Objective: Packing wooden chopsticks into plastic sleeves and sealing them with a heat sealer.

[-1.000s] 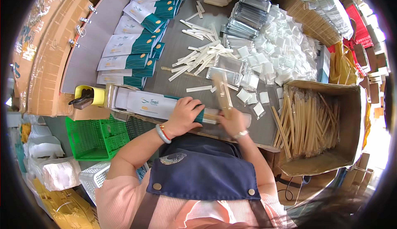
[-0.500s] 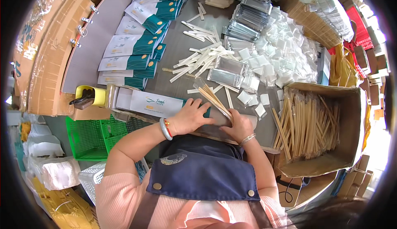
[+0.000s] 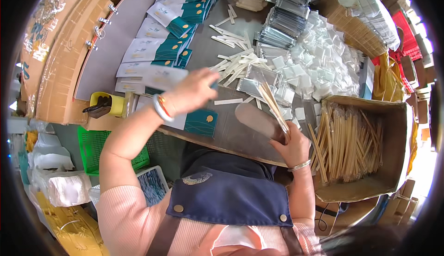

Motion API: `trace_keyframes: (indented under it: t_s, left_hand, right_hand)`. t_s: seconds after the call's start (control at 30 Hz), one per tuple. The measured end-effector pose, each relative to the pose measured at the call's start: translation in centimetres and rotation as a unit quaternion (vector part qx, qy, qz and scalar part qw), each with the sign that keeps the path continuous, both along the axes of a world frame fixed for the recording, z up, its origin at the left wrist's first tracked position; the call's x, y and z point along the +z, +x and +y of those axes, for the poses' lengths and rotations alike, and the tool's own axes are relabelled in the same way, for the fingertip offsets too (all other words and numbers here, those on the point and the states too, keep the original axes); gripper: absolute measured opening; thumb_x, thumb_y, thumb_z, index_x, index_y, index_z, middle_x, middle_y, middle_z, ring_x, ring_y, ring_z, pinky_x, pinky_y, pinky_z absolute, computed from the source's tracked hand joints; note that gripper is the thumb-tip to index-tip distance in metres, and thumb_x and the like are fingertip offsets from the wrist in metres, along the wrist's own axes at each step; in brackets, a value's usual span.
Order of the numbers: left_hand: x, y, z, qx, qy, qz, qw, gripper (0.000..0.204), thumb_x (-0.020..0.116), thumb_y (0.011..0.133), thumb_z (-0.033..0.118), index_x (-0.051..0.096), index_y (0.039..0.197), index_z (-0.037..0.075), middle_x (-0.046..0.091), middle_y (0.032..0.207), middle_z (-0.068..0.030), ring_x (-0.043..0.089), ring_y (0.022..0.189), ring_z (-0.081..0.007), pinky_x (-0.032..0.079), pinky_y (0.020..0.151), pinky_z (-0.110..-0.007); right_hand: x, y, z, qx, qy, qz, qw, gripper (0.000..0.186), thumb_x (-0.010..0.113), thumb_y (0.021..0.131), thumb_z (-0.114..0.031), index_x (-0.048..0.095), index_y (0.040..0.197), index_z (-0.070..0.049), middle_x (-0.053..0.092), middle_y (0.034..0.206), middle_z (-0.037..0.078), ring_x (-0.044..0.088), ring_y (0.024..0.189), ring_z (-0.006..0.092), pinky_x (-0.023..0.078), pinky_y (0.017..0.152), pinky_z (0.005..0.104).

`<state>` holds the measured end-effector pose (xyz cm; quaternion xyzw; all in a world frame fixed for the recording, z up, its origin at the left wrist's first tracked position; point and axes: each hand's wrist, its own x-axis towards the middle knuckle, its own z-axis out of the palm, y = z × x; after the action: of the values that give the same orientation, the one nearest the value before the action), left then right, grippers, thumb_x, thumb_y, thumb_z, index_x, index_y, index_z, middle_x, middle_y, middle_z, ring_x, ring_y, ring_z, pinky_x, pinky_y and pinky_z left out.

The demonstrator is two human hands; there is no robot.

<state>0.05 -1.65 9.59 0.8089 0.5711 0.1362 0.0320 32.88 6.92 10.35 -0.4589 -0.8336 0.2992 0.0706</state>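
My left hand (image 3: 194,89), smeared by motion, is above the desk's left part, closed on a white-and-teal packet (image 3: 164,76) held near the piled packets (image 3: 150,48). Another white-and-teal packet (image 3: 201,122) lies flat below that wrist. At the desk's front edge, my right hand (image 3: 293,145) grips a small bundle of thin wooden sticks (image 3: 274,103) in clear wrap, tilted up and leftward. A flat grey piece with a rounded end (image 3: 254,119) reaches left from beside its thumb; I cannot tell whether the hand holds it too.
Right of my right hand stands an open carton (image 3: 397,149) of wrapped wooden sticks. White strips (image 3: 236,68), silvery packets (image 3: 282,24) and small clear sachets (image 3: 323,57) spread across the desk. At left are a yellow holder (image 3: 108,105) and a green basket (image 3: 92,152).
My left hand has lifted a white-and-teal packet up and left from the front edge. My right hand has moved right and slightly down with the stick bundle. The view has shifted slightly.
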Motion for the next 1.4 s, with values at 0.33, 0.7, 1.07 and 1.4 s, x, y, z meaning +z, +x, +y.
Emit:
trace_keyframes:
  t_s: [0.33,0.7,1.07,1.4]
  left_hand:
    - [-7.7,6.9,-6.7,0.381,-0.038,-0.111,0.917,0.079,0.081,0.059,0.043,0.054,0.121,0.003,0.043,0.131,-0.0167,0.034,0.126,-0.0372,0.021,0.105,-0.055]
    - [-7.7,6.8,-6.5,0.372,-0.073,-0.196,0.904,0.087,0.082,0.059,0.044,0.049,0.126,0.001,0.042,0.134,-0.017,0.03,0.13,-0.0375,0.013,0.107,-0.057]
    - [-8.1,5.0,1.1,0.222,0.038,-0.083,0.971,0.018,0.073,0.07,0.014,0.064,0.085,0.01,0.055,0.094,-0.0041,0.051,0.095,-0.0258,0.038,0.08,-0.039]
    - [-8.5,5.6,4.2,0.171,-0.024,-0.193,0.966,0.017,0.073,0.069,0.01,0.059,0.079,0.008,0.055,0.084,-0.0087,0.054,0.086,-0.0286,0.044,0.073,-0.037]
  right_hand:
    - [-2.4,-2.1,-2.0,0.052,-0.028,-0.075,0.995,0.058,0.079,0.064,-0.03,0.054,0.112,-0.009,0.066,0.083,0.014,0.064,0.079,0.033,0.05,0.069,0.0419]
    - [-5.0,-7.2,-3.6,0.132,-0.087,-0.063,0.985,0.064,0.077,0.066,-0.04,0.053,0.115,-0.008,0.066,0.085,0.014,0.064,0.081,0.0338,0.05,0.07,0.0433]
    - [-6.4,0.1,4.2,-0.202,0.056,0.032,0.977,0.043,0.077,0.069,-0.035,0.058,0.083,0.0,0.061,0.068,0.019,0.059,0.063,0.0361,0.046,0.058,0.0398]
    - [-6.8,-2.4,4.8,-0.155,0.008,-0.066,0.986,0.058,0.081,0.063,-0.035,0.057,0.104,-0.002,0.06,0.097,0.018,0.059,0.09,0.0354,0.048,0.077,0.0414]
